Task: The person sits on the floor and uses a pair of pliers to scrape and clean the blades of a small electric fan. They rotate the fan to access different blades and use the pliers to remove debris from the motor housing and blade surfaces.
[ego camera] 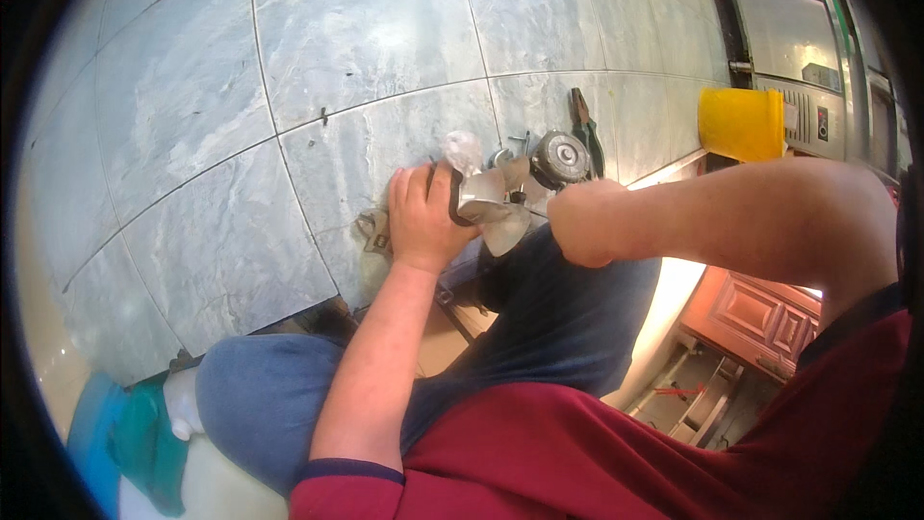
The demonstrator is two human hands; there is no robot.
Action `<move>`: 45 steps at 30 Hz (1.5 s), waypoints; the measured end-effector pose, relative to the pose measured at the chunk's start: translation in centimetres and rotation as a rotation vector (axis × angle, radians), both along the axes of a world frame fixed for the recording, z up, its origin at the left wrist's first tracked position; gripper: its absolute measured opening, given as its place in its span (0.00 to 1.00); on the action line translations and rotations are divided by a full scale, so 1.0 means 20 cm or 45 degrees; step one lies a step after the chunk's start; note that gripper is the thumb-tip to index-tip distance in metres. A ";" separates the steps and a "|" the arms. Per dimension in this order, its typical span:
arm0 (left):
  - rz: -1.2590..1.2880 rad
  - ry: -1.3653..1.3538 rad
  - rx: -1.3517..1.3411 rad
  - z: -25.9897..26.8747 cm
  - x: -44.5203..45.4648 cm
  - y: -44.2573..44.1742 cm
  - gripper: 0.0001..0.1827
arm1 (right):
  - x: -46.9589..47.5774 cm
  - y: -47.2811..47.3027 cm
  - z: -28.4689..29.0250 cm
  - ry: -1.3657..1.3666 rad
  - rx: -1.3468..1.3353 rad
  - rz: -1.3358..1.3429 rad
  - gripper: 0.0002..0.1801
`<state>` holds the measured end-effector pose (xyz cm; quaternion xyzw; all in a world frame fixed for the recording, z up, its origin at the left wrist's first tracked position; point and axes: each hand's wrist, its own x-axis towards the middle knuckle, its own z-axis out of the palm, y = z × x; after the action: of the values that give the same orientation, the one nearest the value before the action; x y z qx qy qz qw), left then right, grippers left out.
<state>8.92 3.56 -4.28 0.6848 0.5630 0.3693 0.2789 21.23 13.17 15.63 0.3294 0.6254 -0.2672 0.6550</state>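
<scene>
Metal fan blades (507,230) stand at the tiled surface's near edge. My left hand (424,220) is wrapped around the dark-rimmed part (457,198) behind them. Close on the right, my right hand (586,224) is curled into a fist. A thin dark shaft (537,213) runs from it toward the blades; its handle is hidden in my fingers. A round metal motor (563,157) lies just beyond this fist, beside pliers (590,130) with dark green handles. What looks like an adjustable wrench (375,231) is partly hidden left of my left hand.
Small metal hardware (518,137) lies by the motor. A yellow bucket (740,123) and a silver appliance (801,108) are at the right. My knees are below the edge of the tiled top (303,307). A reddish wooden cabinet door (758,310) shows at lower right.
</scene>
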 end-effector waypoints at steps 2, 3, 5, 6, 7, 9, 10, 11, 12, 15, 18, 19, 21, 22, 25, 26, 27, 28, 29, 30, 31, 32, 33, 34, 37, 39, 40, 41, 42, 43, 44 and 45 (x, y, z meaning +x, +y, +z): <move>-0.287 0.095 -0.014 0.06 -0.04 0.03 0.50 | -0.05 0.02 0.00 0.111 -0.099 0.381 0.09; -0.301 0.030 -0.053 0.07 0.00 -0.01 0.49 | -0.11 0.03 -0.03 0.103 -0.230 0.564 0.10; -0.271 -0.073 -0.134 0.06 0.09 -0.14 0.47 | -0.13 -0.05 -0.13 0.233 -0.263 0.572 0.12; -0.277 -0.116 -0.119 0.05 0.09 -0.17 0.46 | -0.10 -0.08 -0.15 0.228 -0.173 0.553 0.10; -0.256 -0.087 -0.095 0.05 0.07 -0.14 0.47 | -0.04 -0.11 -0.16 0.236 -0.109 0.544 0.10; -0.215 0.003 -0.106 0.03 -0.01 -0.11 0.49 | 0.04 -0.04 -0.03 0.003 -0.122 0.348 0.11; -0.088 -0.015 -0.073 -0.01 -0.01 -0.11 0.49 | 0.11 -0.03 0.08 -0.093 0.044 0.214 0.15; 0.022 -0.004 -0.082 -0.04 0.00 -0.11 0.48 | 0.12 0.01 0.21 -0.164 0.123 0.087 0.16; 0.124 0.005 -0.083 -0.03 0.00 -0.10 0.48 | 0.12 0.05 0.34 -0.237 0.211 -0.049 0.18; 0.398 0.079 -0.116 0.01 0.01 -0.06 0.49 | 0.22 -0.01 0.61 -0.049 0.400 -0.316 0.20; 0.533 0.203 -0.283 0.06 0.03 -0.09 0.52 | 0.34 -0.18 0.63 0.318 0.657 -0.828 0.19; 0.498 0.222 -0.250 0.07 0.03 -0.11 0.51 | 0.36 -0.24 0.62 0.381 0.719 -1.003 0.20; 0.437 0.259 -0.192 0.09 0.03 -0.16 0.51 | 0.43 -0.38 0.58 0.673 0.839 -1.134 0.20; 0.360 0.350 -0.265 0.12 0.01 -0.19 0.50 | 0.47 -0.45 0.56 0.818 0.895 -1.194 0.20; 0.315 0.494 -0.195 0.13 -0.02 -0.26 0.48 | 0.49 -0.60 0.45 1.015 1.011 -1.402 0.19; 0.349 0.560 -0.120 0.13 -0.03 -0.29 0.41 | 0.47 -0.62 0.43 1.075 1.062 -1.328 0.18; 0.331 0.576 -0.137 0.14 -0.04 -0.31 0.39 | 0.46 -0.66 0.40 1.120 1.091 -1.256 0.18; 0.317 0.592 -0.158 0.14 -0.05 -0.32 0.36 | 0.46 -0.68 0.37 1.164 1.116 -1.180 0.17; 0.302 0.606 -0.178 0.14 -0.06 -0.32 0.34 | 0.46 -0.69 0.32 1.205 1.141 -1.104 0.17; 0.361 0.640 -0.083 0.15 -0.08 -0.32 0.28 | 0.46 -0.70 0.27 1.305 1.179 -1.012 0.14; 0.397 0.625 -0.090 0.17 -0.09 -0.33 0.27 | 0.44 -0.68 0.24 1.279 1.176 -0.944 0.13; 0.432 0.608 -0.097 0.19 -0.11 -0.33 0.26 | 0.41 -0.66 0.22 1.251 1.174 -0.876 0.13; 0.465 0.585 -0.107 0.20 -0.12 -0.33 0.26 | 0.39 -0.64 0.20 1.216 1.172 -0.806 0.12; 0.479 0.557 -0.257 0.23 -0.13 -0.32 0.30 | 0.39 -0.63 0.16 1.245 1.220 -0.739 0.10; 0.555 0.425 -0.091 0.15 -0.16 -0.31 0.38 | 0.36 -0.58 0.11 1.229 1.247 -0.580 0.10; 0.478 0.335 -0.200 0.12 -0.18 -0.30 0.44 | 0.32 -0.54 0.10 1.154 1.171 -0.597 0.12; 0.439 0.287 -0.254 0.11 -0.19 -0.29 0.47 | 0.30 -0.52 0.11 1.114 1.135 -0.605 0.14; 0.420 0.281 -0.281 0.10 -0.19 -0.29 0.48 | 0.28 -0.51 0.10 1.092 1.124 -0.602 0.14; 0.400 0.275 -0.307 0.09 -0.20 -0.28 0.48 | 0.27 -0.50 0.09 1.070 1.115 -0.599 0.14; 0.380 0.268 -0.332 0.08 -0.20 -0.27 0.49 | 0.25 -0.49 0.08 1.047 1.105 -0.596 0.14; 0.377 0.262 -0.312 0.08 -0.20 -0.26 0.48 | 0.24 -0.48 0.08 1.047 1.105 -0.583 0.14; 0.375 0.254 -0.292 0.09 -0.20 -0.25 0.47 | 0.23 -0.47 0.07 1.046 1.103 -0.570 0.14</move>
<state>4.96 -1.51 -2.56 0.5921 0.7201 0.2697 0.2410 25.88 3.71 16.99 0.5579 0.7929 -0.2249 0.0975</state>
